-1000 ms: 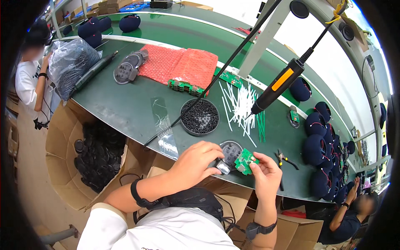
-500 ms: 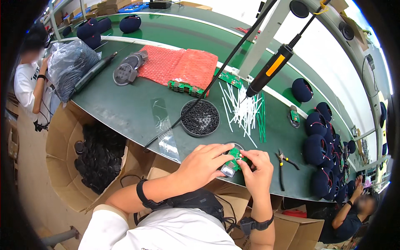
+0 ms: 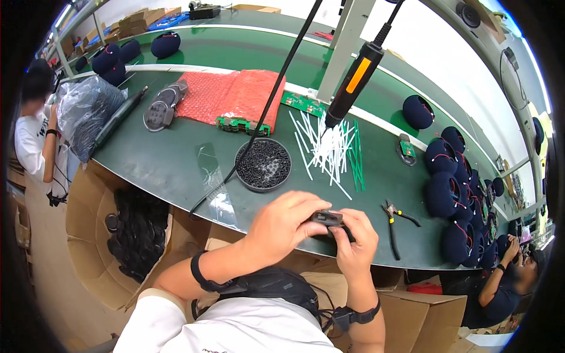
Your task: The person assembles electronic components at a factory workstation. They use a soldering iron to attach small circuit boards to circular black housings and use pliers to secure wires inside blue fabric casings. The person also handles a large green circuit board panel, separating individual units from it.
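Close to the front edge of the table, a small black plastic part [image 3: 328,218] is held between both hands. My left hand [image 3: 282,226] pinches its left end with thumb and fingers. On the other end, the fingers and thumb of my right hand [image 3: 358,238] are closed. An open slot-like side of the part faces up; the rest is covered by fingers. Beyond the hands lies a loose pile of white strips [image 3: 332,150], with thin green strips [image 3: 356,156] beside it. A round dish of small black screws [image 3: 263,165] stands to the left.
A black electric screwdriver [image 3: 355,79] hangs above the strips, its cable crossing the view. Yellow-and-black pliers [image 3: 393,226] lie right. Navy round covers [image 3: 444,194] crowd the right side. Red bubble wrap [image 3: 232,97] lies behind. A carton of black parts [image 3: 88,235] stands left. Two people work nearby.
The part in my hands has been turned: its green circuit board showed before, and now a black side faces up. Both hands still hold it. The whole view has shifted slightly.
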`<action>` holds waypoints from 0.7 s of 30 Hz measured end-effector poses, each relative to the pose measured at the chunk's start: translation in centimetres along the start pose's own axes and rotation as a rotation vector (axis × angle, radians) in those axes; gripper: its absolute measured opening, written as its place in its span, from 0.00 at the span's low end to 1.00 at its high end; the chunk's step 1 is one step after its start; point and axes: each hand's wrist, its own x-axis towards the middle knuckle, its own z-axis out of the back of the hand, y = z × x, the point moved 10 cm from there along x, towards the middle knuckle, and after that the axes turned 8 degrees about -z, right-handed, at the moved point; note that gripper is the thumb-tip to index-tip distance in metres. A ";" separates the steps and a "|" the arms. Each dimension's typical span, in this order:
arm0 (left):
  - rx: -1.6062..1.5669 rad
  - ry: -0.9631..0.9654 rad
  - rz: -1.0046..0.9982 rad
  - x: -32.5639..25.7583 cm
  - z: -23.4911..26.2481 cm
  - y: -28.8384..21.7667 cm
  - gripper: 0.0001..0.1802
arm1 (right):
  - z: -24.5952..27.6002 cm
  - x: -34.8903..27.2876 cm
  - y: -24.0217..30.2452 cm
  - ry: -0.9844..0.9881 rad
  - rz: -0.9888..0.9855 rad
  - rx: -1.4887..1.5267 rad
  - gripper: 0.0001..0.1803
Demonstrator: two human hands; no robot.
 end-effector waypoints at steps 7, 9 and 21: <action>-0.029 0.022 0.020 -0.4 -0.5 -0.4 0.21 | -0.1 0.0 0.1 0.020 0.047 0.096 0.18; -0.041 0.006 0.008 -0.3 -0.4 -0.4 0.21 | -0.2 -0.1 0.0 0.033 0.041 0.097 0.19; -0.066 0.035 0.055 -0.1 -1.3 -0.3 0.18 | 0.1 -0.2 -0.1 0.008 0.068 0.152 0.20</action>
